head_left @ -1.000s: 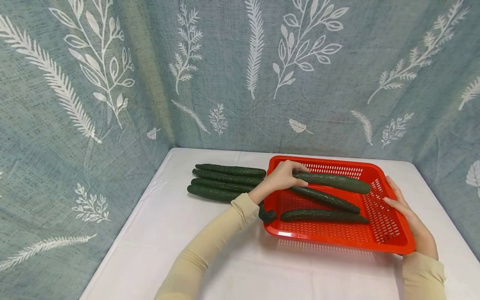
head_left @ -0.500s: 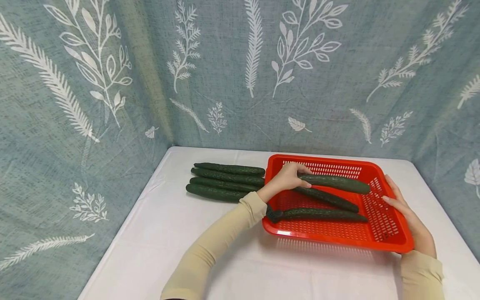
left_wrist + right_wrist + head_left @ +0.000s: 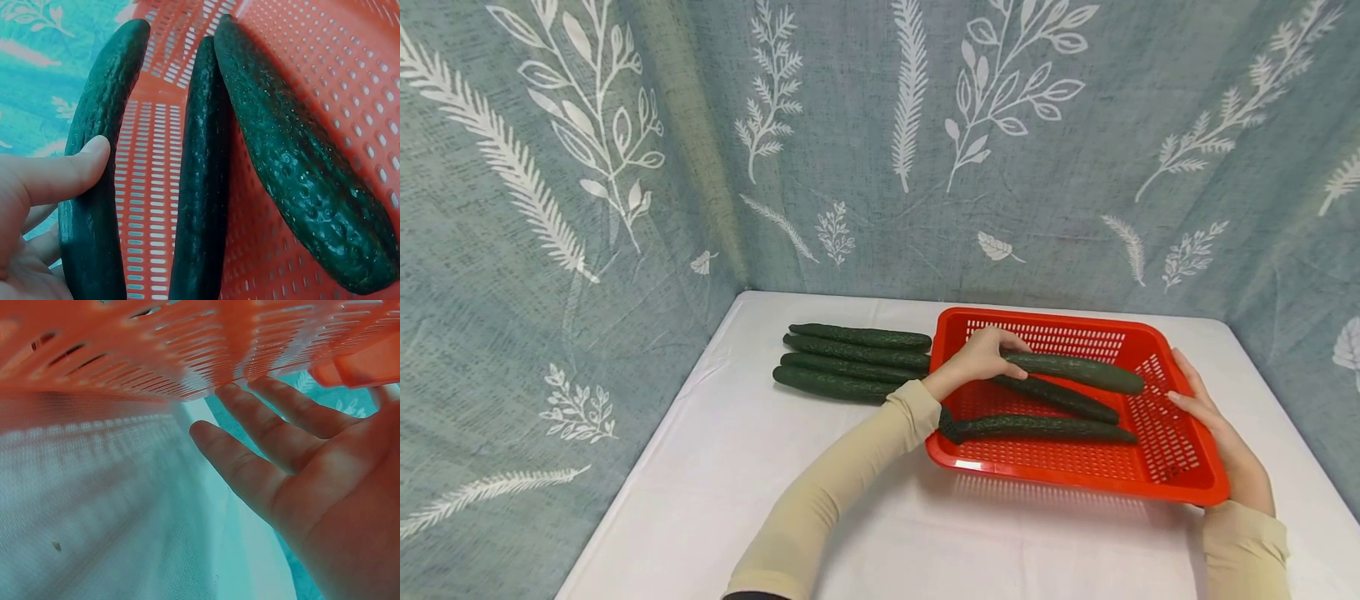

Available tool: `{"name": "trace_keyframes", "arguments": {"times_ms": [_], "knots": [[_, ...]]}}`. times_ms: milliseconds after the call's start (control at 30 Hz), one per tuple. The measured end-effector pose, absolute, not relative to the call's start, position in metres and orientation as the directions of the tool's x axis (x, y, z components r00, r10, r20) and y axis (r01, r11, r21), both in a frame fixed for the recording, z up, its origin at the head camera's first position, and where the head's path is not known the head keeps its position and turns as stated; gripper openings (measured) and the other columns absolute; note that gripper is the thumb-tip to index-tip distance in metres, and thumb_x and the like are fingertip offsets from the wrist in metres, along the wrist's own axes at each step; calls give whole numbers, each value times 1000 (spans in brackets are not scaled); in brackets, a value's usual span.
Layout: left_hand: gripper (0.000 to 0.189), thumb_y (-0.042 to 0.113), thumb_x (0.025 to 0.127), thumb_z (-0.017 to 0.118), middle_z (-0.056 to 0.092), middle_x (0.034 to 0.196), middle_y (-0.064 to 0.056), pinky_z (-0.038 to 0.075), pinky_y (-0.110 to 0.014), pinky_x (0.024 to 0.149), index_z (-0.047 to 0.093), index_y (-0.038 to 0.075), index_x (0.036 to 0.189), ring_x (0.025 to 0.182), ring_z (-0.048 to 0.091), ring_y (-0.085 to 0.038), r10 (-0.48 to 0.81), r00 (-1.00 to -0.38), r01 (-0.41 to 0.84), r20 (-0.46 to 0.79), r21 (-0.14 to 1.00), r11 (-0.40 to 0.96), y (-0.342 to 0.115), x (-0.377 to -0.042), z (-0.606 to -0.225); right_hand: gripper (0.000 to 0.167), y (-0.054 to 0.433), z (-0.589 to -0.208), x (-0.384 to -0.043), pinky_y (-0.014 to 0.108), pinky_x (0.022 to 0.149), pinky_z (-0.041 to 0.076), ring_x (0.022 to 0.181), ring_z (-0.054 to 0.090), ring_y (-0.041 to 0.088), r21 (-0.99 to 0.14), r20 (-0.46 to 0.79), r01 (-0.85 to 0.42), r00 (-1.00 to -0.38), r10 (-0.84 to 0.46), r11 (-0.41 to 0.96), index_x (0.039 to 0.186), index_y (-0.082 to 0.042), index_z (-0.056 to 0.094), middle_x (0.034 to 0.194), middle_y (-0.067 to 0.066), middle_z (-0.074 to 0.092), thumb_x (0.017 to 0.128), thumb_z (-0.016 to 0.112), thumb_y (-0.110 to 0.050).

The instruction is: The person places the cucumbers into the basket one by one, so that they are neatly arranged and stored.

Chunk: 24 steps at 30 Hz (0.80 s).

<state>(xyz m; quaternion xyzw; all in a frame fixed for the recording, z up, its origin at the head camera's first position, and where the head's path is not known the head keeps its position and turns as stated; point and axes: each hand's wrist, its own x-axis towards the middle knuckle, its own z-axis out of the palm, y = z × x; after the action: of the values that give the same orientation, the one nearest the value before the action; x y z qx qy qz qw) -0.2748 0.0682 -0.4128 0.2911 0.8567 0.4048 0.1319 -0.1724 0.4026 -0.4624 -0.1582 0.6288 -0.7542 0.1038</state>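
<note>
Over the plastic basket the right hand grips, the left hand pinches a cucumber, likely stiff, best held mid-length.

A blue-green curtain hangs behind the bench and along its left and right sides, printed with white fronds, leafy sprigs and small single leaves. White cloth covers the bench, with a small dark speck on it.
</note>
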Motion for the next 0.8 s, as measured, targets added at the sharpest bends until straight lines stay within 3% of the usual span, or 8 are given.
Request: {"name": "trace_keyframes", "arguments": {"times_ms": [200, 467, 800], "knots": [[38, 16, 76, 77, 66, 113, -3, 49, -21, 82, 68, 11, 113, 101, 60, -15, 593, -805, 390, 0, 754, 529, 65, -279, -418, 62, 403, -463, -172, 32, 77, 54, 105, 55, 5, -975, 73, 10, -930, -361, -222, 148, -38, -6, 134, -14, 28, 100, 20, -8], [38, 14, 76, 77, 66, 115, -4, 49, -22, 81, 68, 9, 113, 103, 59, -17, 549, -836, 329, -30, 773, 543, 60, -281, -424, 63, 402, -465, -173, 25, 78, 52, 107, 52, 0, -986, 99, -45, -934, -344, -161, 148, -34, -7, 135, -15, 24, 100, 20, -6], [35, 11, 78, 75, 66, 113, -6, 50, -22, 81, 67, 6, 112, 105, 60, -18, 571, -818, 325, -70, 763, 559, 63, -284, -430, 63, 401, -465, -174, 23, 78, 51, 107, 53, -1, -976, 142, -74, -930, -339, -205, 149, -36, 0, 130, -18, 33, 99, 20, -3]]}}
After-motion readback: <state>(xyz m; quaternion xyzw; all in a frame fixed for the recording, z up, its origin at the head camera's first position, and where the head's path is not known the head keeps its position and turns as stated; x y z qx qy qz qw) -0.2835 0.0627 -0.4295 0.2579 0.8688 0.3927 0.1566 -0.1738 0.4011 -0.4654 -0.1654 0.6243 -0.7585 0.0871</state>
